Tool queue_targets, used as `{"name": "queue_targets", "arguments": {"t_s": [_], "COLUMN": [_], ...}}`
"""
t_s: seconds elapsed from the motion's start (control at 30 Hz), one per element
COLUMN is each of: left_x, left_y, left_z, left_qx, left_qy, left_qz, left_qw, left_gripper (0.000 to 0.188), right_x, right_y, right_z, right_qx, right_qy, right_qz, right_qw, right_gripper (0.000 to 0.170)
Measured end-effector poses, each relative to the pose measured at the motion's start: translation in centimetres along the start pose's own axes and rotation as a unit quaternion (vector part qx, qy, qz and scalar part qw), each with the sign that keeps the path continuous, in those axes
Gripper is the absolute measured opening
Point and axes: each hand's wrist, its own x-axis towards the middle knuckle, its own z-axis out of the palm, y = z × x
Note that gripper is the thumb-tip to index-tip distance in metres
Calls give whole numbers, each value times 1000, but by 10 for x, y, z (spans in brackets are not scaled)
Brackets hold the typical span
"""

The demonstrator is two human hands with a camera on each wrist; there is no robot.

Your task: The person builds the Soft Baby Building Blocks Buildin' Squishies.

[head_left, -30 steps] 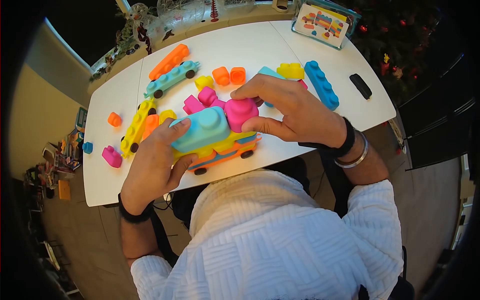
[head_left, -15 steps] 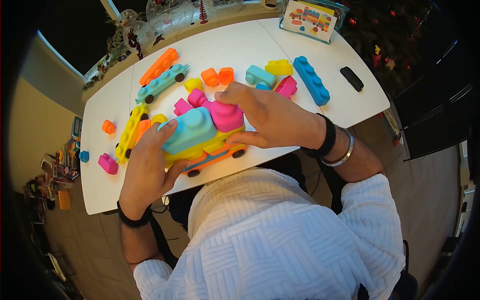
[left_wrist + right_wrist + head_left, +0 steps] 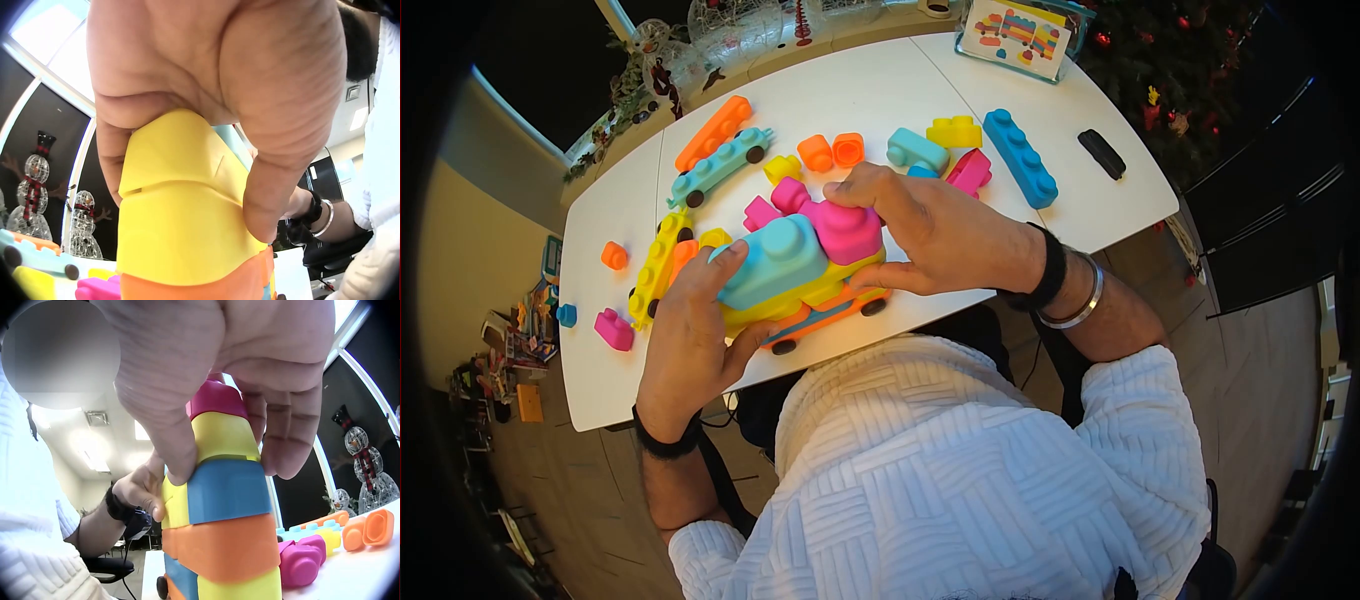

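Note:
A stack of blocks on black wheels stands at the table's near edge, topped by a light blue block [image 3: 772,262] and a magenta block [image 3: 845,232] side by side. The left hand [image 3: 692,325] grips the stack's left end; in the left wrist view its thumb and fingers straddle yellow blocks [image 3: 181,231]. From the other end the right hand [image 3: 945,230] grips the magenta block and the yellow layer below. The right wrist view shows blue [image 3: 230,490] and orange [image 3: 228,547] layers under that yellow one. The far fingertips of both hands are partly hidden in the head view.
Beyond the stack lie a light blue wheeled base [image 3: 720,170], an orange bar [image 3: 713,133], two orange blocks [image 3: 848,150] and a long blue bar [image 3: 1020,160]. A yellow wheeled base [image 3: 658,265] is at left. A picture card [image 3: 1015,38] and a black case [image 3: 1102,154] are at right.
The head view has shifted, so the whole scene sits a little further left. Both hands keep their hold on the stack, and the magenta block appears slightly lower against the light blue one.

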Motion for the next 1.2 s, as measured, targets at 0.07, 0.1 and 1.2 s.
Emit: {"name": "queue_targets", "arguments": {"t_s": [0.07,0.1,1.2], "left_x": [1,1,-2], "left_y": [2,2,2], "left_z": [-1,-2,-12], "left_qx": [1,-3,-43], "left_qy": [-1,-4,-41], "left_qz": [0,-5,-61], "left_qw": [1000,1000,996], "left_gripper": [91,91,96], "right_x": [0,-1,-14], "right_y": [1,0,32], "right_z": [-1,-3,39], "right_qx": [1,9,207], "right_qy": [-1,-25,-164], "right_qz": [1,24,222], "right_qw": [1000,999,939], "right_gripper": [84,86,74]}}
